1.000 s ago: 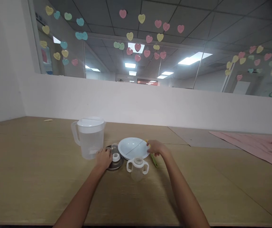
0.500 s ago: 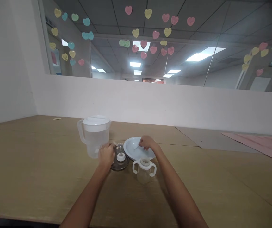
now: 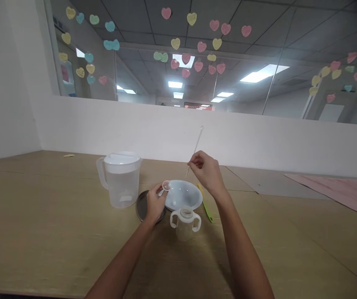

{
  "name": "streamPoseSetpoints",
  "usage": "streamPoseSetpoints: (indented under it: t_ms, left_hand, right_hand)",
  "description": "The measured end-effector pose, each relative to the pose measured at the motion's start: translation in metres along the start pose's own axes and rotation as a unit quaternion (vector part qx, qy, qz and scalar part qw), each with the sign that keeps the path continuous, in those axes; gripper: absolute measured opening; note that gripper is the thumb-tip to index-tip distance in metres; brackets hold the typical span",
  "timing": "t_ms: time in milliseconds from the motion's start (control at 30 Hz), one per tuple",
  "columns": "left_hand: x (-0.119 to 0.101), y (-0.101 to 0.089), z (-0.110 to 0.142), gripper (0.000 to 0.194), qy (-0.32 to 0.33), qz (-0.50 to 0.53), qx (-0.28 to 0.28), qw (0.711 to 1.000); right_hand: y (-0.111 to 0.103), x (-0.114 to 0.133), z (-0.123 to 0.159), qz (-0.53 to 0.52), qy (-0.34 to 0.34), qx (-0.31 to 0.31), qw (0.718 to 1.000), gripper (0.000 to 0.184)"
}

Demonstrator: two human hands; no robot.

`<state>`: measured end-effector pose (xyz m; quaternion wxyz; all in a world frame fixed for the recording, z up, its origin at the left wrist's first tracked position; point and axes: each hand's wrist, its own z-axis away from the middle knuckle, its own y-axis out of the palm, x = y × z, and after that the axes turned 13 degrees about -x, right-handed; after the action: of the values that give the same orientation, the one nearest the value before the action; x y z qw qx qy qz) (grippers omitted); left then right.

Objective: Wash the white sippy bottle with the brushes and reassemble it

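Hands raised above a wooden table point(image 3: 57, 232), each closed on a small part. The left hand point(image 3: 154, 204) pinches a small clear teat-like piece point(image 3: 166, 185) between thumb and fingertips, holding it just over the near-left rim of the white bowl point(image 3: 183, 195); the other fingers are curled in. The right hand point(image 3: 206, 171) sits higher and farther back, fingers closed in a fine pinch on a thin white brush-like rod point(image 3: 195, 148). The rod's long axis runs steeply up and to the right from the pinch, with a short lower end showing below the fingers and pointing down-left. That lower end aims toward the clear piece, which lies down and to the left of the right hand, the two apart with the bowl's far rim beneath the gap. Below the hands stands a clear two-handled cup point(image 3: 185, 220), upright, touching or just before the bowl's near edge. A dark round lid point(image 3: 141, 206) lies partly under the left hand; a lidded water jug point(image 3: 120, 180) stands to its left; a green-handled tool point(image 3: 205, 205) lies right of the bowl.
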<state>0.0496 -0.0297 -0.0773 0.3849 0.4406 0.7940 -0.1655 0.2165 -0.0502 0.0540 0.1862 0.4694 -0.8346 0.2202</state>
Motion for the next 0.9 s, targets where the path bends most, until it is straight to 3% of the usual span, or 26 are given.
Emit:
streamPoseSetpoints:
  t_ms: [167, 300, 467, 567, 700, 800, 900]
  left_hand:
    - [-0.002, -0.003, 0.007, 0.022, 0.062, -0.049, 0.07, 0.994]
    - [0.0, -0.008, 0.008, 0.027, 0.083, -0.098, 0.089, 0.988]
    - [0.009, -0.009, 0.012, 0.032, 0.032, -0.105, 0.11, 0.988]
    - [0.012, -0.008, 0.013, 0.031, 0.021, -0.07, 0.111, 0.991]
    - [0.013, -0.008, 0.011, 0.028, 0.024, -0.052, 0.092, 0.994]
    - [0.016, -0.01, 0.009, 0.027, 0.033, -0.065, 0.087, 0.994]
    - [0.02, -0.01, 0.009, 0.028, 0.041, -0.085, 0.102, 0.99]
  right_hand:
    - [0.025, -0.005, 0.01, -0.13, 0.025, 0.124, 0.983, 0.022]
    - [0.042, -0.019, 0.014, -0.106, 0.022, 0.193, 0.975, 0.036]
    - [0.047, -0.022, 0.02, -0.059, 0.008, 0.244, 0.968, 0.015]
    - [0.052, -0.021, 0.024, -0.022, -0.011, 0.268, 0.963, 0.017]
    - [0.058, -0.018, 0.027, 0.035, -0.034, 0.279, 0.959, 0.017]
    - [0.055, -0.008, 0.026, 0.082, -0.066, 0.232, 0.967, 0.008]
    - [0.047, 0.005, 0.024, 0.102, -0.086, 0.16, 0.978, 0.029]
